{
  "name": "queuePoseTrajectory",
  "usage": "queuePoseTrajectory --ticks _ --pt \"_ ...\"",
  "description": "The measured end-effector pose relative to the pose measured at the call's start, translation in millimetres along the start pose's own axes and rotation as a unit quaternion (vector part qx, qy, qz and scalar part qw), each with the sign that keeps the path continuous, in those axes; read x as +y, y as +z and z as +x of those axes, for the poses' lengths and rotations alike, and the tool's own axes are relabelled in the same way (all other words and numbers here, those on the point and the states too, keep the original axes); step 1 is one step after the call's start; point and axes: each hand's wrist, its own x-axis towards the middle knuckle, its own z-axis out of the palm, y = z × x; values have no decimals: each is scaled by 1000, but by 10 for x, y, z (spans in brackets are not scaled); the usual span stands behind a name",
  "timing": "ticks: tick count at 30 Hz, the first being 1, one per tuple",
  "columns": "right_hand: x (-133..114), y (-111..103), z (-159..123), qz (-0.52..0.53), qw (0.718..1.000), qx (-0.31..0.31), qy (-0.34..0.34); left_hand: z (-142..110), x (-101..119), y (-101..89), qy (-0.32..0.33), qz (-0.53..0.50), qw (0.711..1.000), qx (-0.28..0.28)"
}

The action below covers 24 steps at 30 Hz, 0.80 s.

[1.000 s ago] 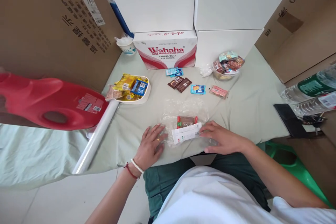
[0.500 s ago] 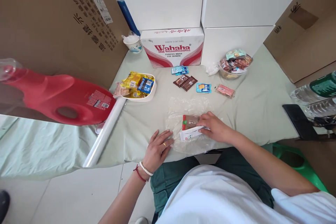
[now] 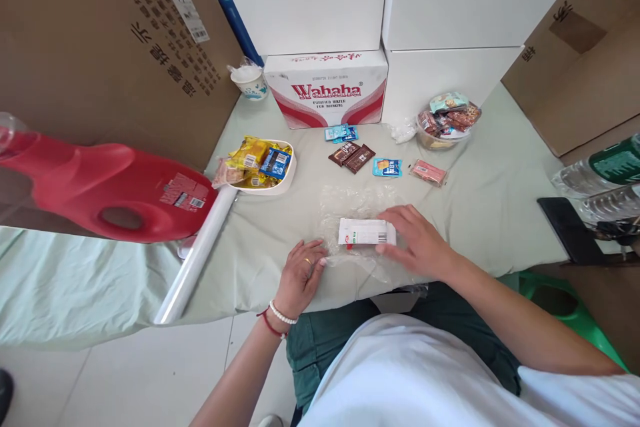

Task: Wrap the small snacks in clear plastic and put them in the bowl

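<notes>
Leaning over the cloth-covered table (image 3: 480,227), we have the big Wahaha box (image 3: 330,93) near half past eleven, reading the clock from the white packet with twelve pointing away from us. Under the packet, a clear plastic sheet (image 3: 360,201) lies crinkled on the cloth. A white tray (image 3: 289,180) heaped with packets stands at ten, and a clear bowl (image 3: 435,141) of snacks at one.

Our right hand (image 3: 414,243) sits at three, thumb and fingers parted around the packet's near-right end; whether they press on it, we cannot tell. Our left hand (image 3: 300,273) rests at eight on the sheet's edge, fingers loosely together, the thumb beside a fold; we cannot tell if it grips the film.

The white packet (image 3: 363,231) lies flat, lengthwise from nine to three, with a small red piece (image 3: 349,247) peeking out at seven. To handle this well, we should steer the packet by its end, fingertips light, so it stays square over what lies beneath. We would also let our left fingers weigh the sheet down, since thin film probably creeps and wrinkles when something slides across it.
</notes>
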Motion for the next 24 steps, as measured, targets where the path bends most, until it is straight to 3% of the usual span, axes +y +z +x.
queuePoseTrajectory --ticks 4,7,12,16,18,21,22,24 --pt "-63 226 -516 -51 998 -11 -27 135 -33 40 -24 0 1000 13" --pt "18 345 -664 -85 996 8 9 245 -73 73 -40 -4 999 19" --pt "302 62 -305 59 993 41 90 496 -179 168 -116 -19 993 25" --pt "496 -46 105 52 973 -24 224 733 -286 196 -179 12 982 51" --pt "547 6 221 -3 966 -62 252 783 -272 138 -195 49 974 106" --pt "570 101 275 -56 961 -90 256 679 -60 4 -191 147 936 257" --pt "570 123 274 -63 960 -92 255 600 62 -23 -175 182 918 306" --pt "568 150 264 -69 961 -90 254 419 342 -8 -103 224 905 346"
